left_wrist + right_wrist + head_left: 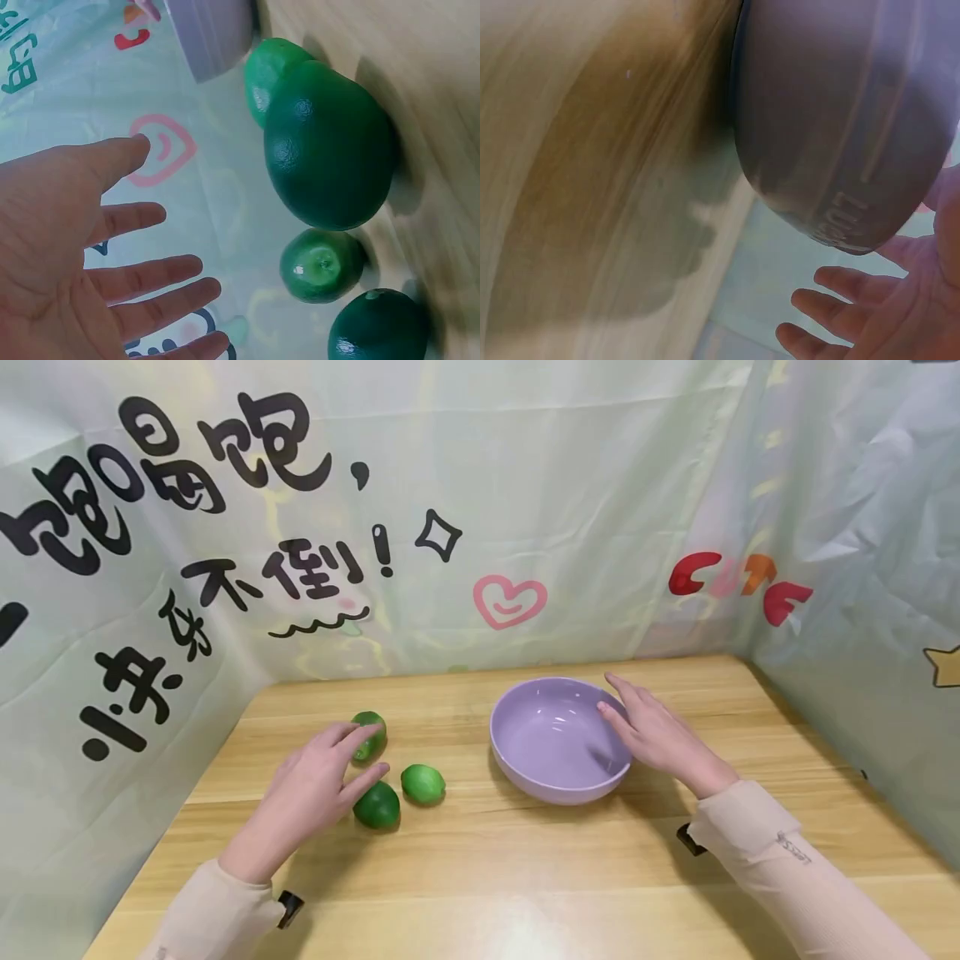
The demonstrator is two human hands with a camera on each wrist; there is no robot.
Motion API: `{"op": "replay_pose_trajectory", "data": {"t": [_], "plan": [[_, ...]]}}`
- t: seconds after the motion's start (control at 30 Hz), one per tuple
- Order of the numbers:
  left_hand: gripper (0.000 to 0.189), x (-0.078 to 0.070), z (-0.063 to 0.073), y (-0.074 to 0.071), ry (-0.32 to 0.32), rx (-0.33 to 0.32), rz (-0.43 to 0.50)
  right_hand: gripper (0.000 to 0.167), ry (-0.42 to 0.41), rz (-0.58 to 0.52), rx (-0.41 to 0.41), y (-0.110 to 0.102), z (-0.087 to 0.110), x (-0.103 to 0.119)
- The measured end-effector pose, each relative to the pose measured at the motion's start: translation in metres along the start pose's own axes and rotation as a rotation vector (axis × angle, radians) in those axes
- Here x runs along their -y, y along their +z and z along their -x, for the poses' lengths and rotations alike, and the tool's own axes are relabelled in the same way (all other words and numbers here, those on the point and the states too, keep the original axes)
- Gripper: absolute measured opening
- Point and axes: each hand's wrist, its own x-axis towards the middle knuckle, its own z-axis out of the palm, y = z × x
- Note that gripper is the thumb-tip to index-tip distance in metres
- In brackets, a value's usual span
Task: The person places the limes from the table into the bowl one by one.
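Observation:
A purple bowl (558, 743) stands on the wooden table, right of several green limes. My right hand (663, 735) is at the bowl's right rim, thumb over the edge and fingers extended; in the right wrist view the bowl's outer wall (840, 112) fills the upper right beside the fingers. Over the limes hovers my left hand (315, 785), fingers spread, holding nothing. Nearest it are a dark green lime (377, 806) and a mottled lime (371, 737) partly behind the fingers. A bright green lime (423, 784) lies closer to the bowl. Another dark lime (379, 330), hidden in the head view, shows in the left wrist view.
A printed cloth backdrop (585, 527) with lettering and a pink heart (510, 602) rises behind the table (487, 877) and along both sides. A small black piece (290, 908) sits at the left cuff, another (692, 840) at the right cuff.

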Motion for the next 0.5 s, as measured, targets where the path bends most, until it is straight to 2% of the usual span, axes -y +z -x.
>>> {"op": "replay_pose_trajectory", "data": {"t": [0.33, 0.5], "plan": [[0.054, 0.005, 0.009, 0.005, 0.054, 0.032, 0.011, 0.066, 0.025, -0.134, 0.054, 0.007, -0.011, -0.009], [0.056, 0.009, 0.015, 0.008, 0.058, 0.097, 0.002, 0.063, 0.055, -0.195, 0.080, 0.006, -0.014, -0.015]]}}
